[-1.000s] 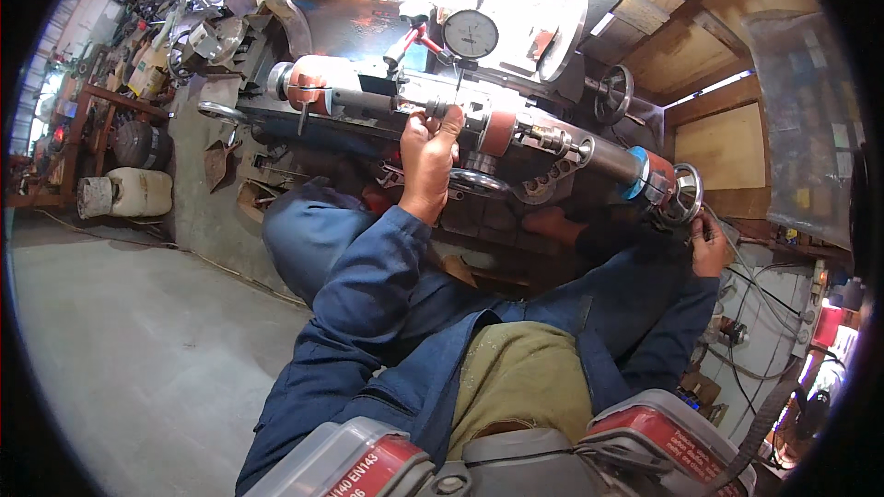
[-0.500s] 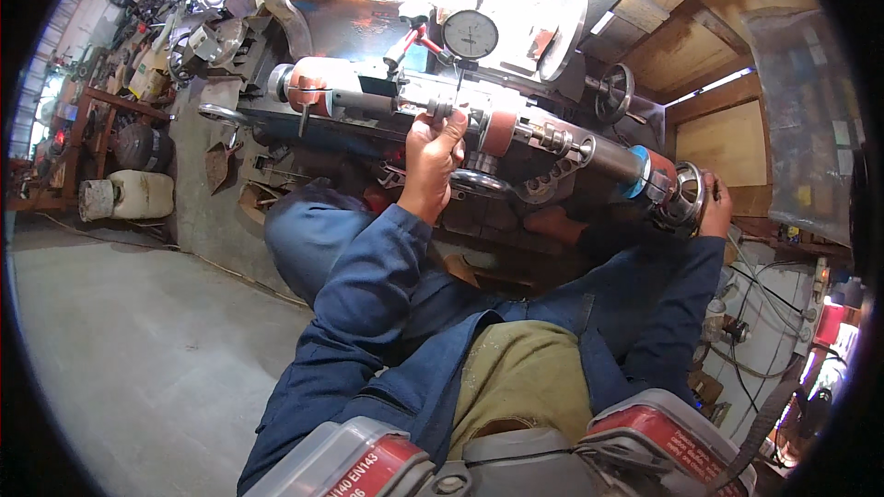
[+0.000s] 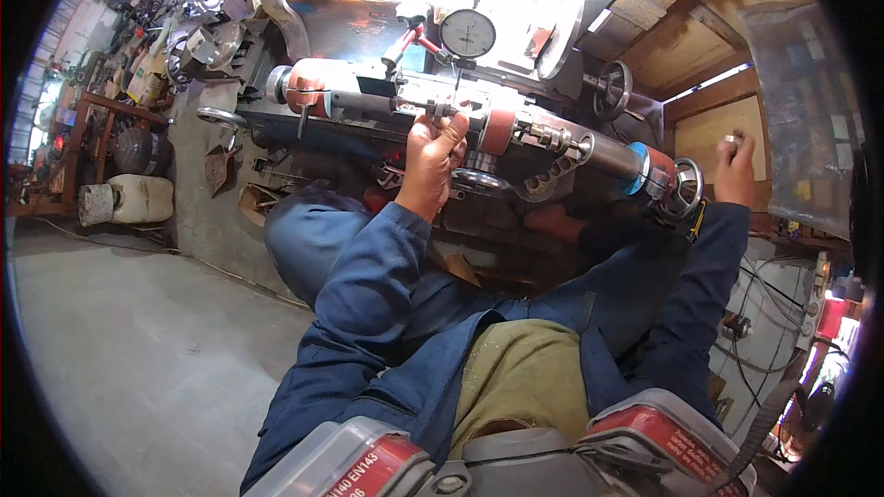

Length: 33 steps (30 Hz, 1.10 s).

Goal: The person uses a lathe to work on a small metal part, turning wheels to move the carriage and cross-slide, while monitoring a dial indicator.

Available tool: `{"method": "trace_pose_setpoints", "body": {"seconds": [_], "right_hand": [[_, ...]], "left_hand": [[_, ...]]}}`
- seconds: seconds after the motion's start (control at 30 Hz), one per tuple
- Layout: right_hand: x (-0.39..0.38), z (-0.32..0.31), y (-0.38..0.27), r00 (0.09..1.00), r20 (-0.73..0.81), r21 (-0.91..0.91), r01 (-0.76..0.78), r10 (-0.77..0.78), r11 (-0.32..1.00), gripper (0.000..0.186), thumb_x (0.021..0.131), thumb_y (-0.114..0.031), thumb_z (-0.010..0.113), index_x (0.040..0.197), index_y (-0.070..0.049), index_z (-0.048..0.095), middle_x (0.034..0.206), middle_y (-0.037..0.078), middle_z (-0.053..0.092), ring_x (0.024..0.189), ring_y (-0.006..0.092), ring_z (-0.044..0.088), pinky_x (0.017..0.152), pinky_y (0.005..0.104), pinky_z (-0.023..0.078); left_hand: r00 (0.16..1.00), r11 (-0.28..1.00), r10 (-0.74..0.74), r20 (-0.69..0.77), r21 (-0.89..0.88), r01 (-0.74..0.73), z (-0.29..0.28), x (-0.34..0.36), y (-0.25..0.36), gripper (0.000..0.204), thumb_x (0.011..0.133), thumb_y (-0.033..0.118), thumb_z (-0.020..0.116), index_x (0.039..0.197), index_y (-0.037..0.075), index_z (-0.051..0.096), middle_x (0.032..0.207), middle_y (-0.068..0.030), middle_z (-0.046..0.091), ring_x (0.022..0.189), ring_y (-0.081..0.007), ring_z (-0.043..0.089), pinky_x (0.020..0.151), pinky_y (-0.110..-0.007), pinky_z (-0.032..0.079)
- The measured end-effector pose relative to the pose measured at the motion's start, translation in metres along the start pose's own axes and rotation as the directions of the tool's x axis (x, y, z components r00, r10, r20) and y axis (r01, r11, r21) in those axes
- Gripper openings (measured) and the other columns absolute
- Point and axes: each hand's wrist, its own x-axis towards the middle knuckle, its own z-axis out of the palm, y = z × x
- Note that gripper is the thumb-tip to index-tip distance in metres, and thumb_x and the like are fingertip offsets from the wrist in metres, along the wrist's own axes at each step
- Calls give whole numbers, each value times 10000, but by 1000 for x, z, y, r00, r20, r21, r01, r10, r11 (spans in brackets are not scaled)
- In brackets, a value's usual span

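My left hand (image 3: 431, 161) is closed, thumb and fingers pinched on a shiny metal shaft (image 3: 439, 109) mounted along the machine. Right above it, a round white-faced dial gauge (image 3: 468, 34) hangs on a red-jointed arm (image 3: 416, 37); its stem points down to the shaft. My right hand (image 3: 736, 175) is raised past the machine's right end, fingers closed around a small shiny metal piece (image 3: 732, 139) whose kind I cannot make out. Beside that hand is a chrome handwheel (image 3: 686, 190), apart from it. A camshaft-like lobed part (image 3: 552, 138) lies between the red blocks (image 3: 498, 131).
A second handwheel (image 3: 613, 90) stands behind the machine, and another (image 3: 481, 180) sits below my left hand. A dirty white jug (image 3: 140, 197) stands on the floor at left. Wooden panels (image 3: 723, 138) and a plastic sheet (image 3: 796, 120) border the right side. Loose cables hang at lower right.
My right hand has left the right-end handwheel and moved up and to the right, with a small metal piece now showing in its fingers. The left hand stays on the shaft.
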Motion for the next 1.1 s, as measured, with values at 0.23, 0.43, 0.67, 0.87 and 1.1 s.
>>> {"method": "trace_pose_setpoints", "body": {"seconds": [0.23,0.43,0.67,0.87,1.1], "right_hand": [[-8,-2,-184,866,207,739,167,-455,653,142,929,-150,613,981,-19,599,889,106,658,830,177,626,762,306,486],[-19,58,-234,754,321,753,162,-572,637,90,876,-63,648,925,8,626,840,93,654,798,145,602,765,300,478],[-20,68,-243,688,416,750,110,-594,653,135,880,-50,646,997,11,677,904,135,696,811,192,652,756,326,512],[-16,78,-238,653,490,776,-25,-577,630,107,874,-34,645,965,9,682,886,116,699,796,177,643,758,324,509],[-23,58,-252,712,397,542,328,-579,774,145,823,-130,680,944,-58,715,846,199,688,767,326,672,743,401,521]], "left_hand": [[999,1000,-10,-37,-20,9,1,2,-3,226,929,195,666,1062,92,515,765,68,491,618,-19,479,482,-146,373],[1000,999,19,-22,-49,-20,-3,6,-7,342,902,189,701,1166,50,535,749,50,504,559,-29,458,449,-168,321],[999,1000,-22,-24,-7,22,3,2,2,244,927,168,666,1093,64,522,719,79,437,575,-23,382,470,-179,285],[999,999,-30,-26,-28,30,1,4,0,328,902,169,698,1159,47,535,725,70,462,561,-25,402,462,-176,293],[999,998,-32,-34,-53,30,-2,6,-1,349,894,152,708,1175,47,528,740,59,486,544,-26,415,451,-180,296]]}}
